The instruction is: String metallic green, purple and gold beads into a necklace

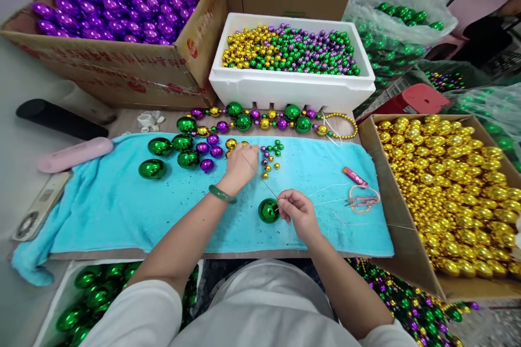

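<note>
My right hand (298, 212) is closed in a pinch on a long thin needle (262, 180), which slants up and left towards my other hand. Right beside its fingertips lies a large shiny green ball bead (268, 210). White thread (329, 203) trails from that hand to the right. My left hand (243, 165), with a green bangle at the wrist, is bunched over gold beads (230, 143); its fingertips are partly hidden. Small green, purple and gold beads (271, 158) lie just right of it. To its left are purple beads (207, 165) and large green beads (152, 169).
Thread scissors (362, 201) rest on the turquoise towel (122, 211). A finished-looking bead strand (260, 119) lies behind it. Around stand a white foam box (291, 84) of small beads, a carton (134, 73) of purple beads and a carton (401, 260) of gold beads.
</note>
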The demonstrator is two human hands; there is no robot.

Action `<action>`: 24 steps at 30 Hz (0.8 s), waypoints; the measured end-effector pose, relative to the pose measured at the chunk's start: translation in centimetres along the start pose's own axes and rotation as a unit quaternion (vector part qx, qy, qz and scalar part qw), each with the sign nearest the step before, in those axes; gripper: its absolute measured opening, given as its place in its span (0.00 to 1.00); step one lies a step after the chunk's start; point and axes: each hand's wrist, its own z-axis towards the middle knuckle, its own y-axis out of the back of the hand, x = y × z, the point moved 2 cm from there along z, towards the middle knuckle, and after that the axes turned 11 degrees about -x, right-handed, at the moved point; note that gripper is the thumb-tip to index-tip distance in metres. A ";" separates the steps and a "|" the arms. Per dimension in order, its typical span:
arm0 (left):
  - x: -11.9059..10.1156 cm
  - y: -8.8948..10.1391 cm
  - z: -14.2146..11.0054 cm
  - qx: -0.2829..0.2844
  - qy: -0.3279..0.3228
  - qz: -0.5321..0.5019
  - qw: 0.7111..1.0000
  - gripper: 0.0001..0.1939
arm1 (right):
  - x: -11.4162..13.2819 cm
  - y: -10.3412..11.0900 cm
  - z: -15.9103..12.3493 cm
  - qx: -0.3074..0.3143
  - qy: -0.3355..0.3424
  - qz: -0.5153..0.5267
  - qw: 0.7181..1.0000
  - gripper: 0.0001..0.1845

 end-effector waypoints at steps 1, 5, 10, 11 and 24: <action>0.1 0.6 0.0 -0.028 0.024 -0.075 0.997 0.08 | -0.1 0.1 0.0 -0.006 0.008 -0.003 1.000 0.16; 0.7 3.0 -0.6 -0.054 0.207 -0.467 0.858 0.12 | -0.4 0.4 0.0 -0.040 0.025 -0.022 0.999 0.14; 1.1 5.0 -1.7 -0.003 0.313 -0.674 0.669 0.11 | -0.4 0.6 0.1 -0.064 0.036 -0.036 0.997 0.13; 1.2 5.2 -1.9 -0.003 0.314 -0.684 0.659 0.10 | -0.4 0.6 0.1 -0.067 0.034 -0.038 0.996 0.13; 2.0 5.7 -2.9 -0.014 0.296 -0.718 0.630 0.12 | 0.1 -0.2 -0.2 -0.075 0.029 -0.063 0.995 0.16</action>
